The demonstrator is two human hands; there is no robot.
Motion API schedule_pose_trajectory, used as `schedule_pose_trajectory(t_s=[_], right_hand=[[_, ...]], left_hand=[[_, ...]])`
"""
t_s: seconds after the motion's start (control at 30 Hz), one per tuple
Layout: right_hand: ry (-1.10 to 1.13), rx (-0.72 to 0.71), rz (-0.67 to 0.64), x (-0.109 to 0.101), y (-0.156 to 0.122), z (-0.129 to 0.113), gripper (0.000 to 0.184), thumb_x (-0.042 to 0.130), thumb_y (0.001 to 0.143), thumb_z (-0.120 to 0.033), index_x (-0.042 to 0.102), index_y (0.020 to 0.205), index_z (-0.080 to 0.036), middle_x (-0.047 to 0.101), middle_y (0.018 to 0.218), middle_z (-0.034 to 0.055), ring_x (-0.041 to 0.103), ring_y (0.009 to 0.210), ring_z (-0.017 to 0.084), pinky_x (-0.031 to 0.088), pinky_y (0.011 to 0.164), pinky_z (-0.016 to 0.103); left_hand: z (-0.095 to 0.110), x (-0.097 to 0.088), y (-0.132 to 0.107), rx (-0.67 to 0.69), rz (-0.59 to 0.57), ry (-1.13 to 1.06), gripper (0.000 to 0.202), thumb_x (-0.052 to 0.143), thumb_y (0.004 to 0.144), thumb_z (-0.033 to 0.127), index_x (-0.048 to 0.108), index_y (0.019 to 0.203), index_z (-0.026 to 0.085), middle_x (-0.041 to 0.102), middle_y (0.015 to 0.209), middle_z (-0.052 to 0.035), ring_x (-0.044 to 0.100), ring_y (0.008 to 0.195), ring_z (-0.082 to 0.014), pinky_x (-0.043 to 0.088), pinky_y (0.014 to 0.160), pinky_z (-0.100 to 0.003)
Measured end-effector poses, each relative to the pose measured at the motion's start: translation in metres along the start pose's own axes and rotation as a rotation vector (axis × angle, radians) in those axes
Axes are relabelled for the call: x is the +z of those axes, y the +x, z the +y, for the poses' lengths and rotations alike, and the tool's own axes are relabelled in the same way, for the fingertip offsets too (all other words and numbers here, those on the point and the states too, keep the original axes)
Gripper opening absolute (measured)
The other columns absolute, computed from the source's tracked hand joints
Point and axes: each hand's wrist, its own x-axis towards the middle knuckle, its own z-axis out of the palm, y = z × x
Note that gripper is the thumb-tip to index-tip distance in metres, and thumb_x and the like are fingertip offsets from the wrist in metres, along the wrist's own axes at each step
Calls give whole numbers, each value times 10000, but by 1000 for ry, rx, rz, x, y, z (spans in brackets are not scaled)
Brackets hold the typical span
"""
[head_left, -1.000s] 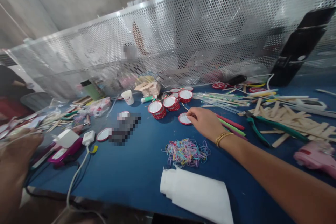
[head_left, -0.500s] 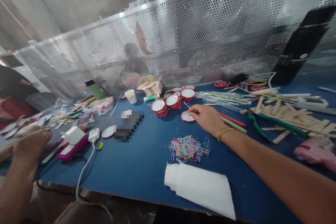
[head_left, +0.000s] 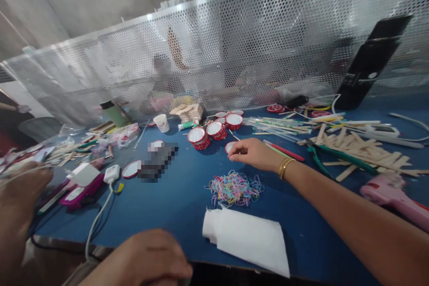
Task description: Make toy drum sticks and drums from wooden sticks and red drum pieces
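Observation:
My right hand [head_left: 252, 154] reaches across the blue table [head_left: 174, 205], a gold bracelet on its wrist. Its fingertips are pinched together at the near edge of a flat red-rimmed white lid [head_left: 230, 145], which the hand partly hides. Just beyond stand red cups with white tops [head_left: 216, 129]. A heap of coloured rubber bands [head_left: 233, 187] lies below the hand. My left hand [head_left: 147, 257] shows at the bottom edge, below the table's front. It is blurred, with only its back in view.
Another person's hand [head_left: 18, 194] is at the far left, by a pink device [head_left: 82, 187] and white charger [head_left: 112, 173]. White folded paper [head_left: 248, 239] lies near the front. Green pliers [head_left: 338, 156], wooden sticks [head_left: 368, 152] and a pink glue gun [head_left: 392, 194] lie to the right. A perforated metal screen [head_left: 268, 44] closes the back.
My right hand drew left and slightly back, its fingertips still at the lid. My left hand came into view at the bottom edge. The view shifted a little.

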Motion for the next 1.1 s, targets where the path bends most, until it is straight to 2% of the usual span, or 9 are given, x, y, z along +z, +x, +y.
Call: schedule_pose_trajectory(t_s=[0.1,0.2,0.37,0.47,0.57,0.7,0.9,1.0,1.1], right_hand=[[-60,13,62,-5,1,-2,131,626,805,-289,719,808,-197,737,822,12,639,713,135,474,669,259],[-145,33,157,-11,1,-2,160,594,828,-289,716,800,-189,708,748,11,592,660,134,411,616,258],[-250,56,268,-16,2,5,174,577,853,-291,698,792,-181,663,673,3,546,609,128,357,594,262],[-292,47,286,-16,2,7,173,564,869,-279,690,801,-183,673,693,5,552,624,127,361,603,255],[-334,25,285,-15,3,6,163,570,875,-260,685,788,-185,685,717,9,553,634,125,360,610,252],[-377,-16,271,-14,4,2,141,579,877,-228,685,794,-188,701,766,15,568,672,126,368,637,248],[-459,-20,261,-12,5,2,127,586,880,-228,693,821,-197,717,813,14,591,720,131,384,677,248],[-524,10,279,-16,4,5,117,594,876,-247,699,850,-204,723,841,14,607,756,138,389,696,251],[-606,59,307,-26,4,9,140,571,885,-260,700,873,-208,730,889,20,621,807,147,399,731,256]], left_hand=[[11,14,38,-17,-35,119,468,569,854,176,668,1182,494,746,1090,22,691,998,-196,565,857,-340],[7,12,84,127,-56,215,291,576,919,235,698,1161,343,694,1231,-36,611,1175,-215,474,1040,-404],[-7,37,167,356,-285,260,412,585,931,315,597,1324,192,530,1457,-113,384,1421,-277,323,1179,-451],[-8,56,193,424,-312,282,469,577,930,377,569,1356,179,523,1459,-133,343,1446,-295,288,1194,-472],[-6,60,197,435,-359,297,492,539,943,428,577,1346,148,558,1423,-152,406,1409,-297,317,1177,-452],[0,43,180,379,-390,284,395,519,963,388,608,1310,220,667,1296,-98,589,1242,-254,364,1135,-447],[4,14,141,250,-156,368,516,615,896,452,538,1386,312,533,1462,-68,411,1406,-288,309,1156,-527],[-6,12,126,261,-24,322,287,608,921,318,667,1202,306,749,1103,-11,640,1153,-207,340,1147,-496],[-16,17,116,247,117,313,228,580,926,215,702,1107,279,761,905,13,702,838,-138,518,943,-360]])
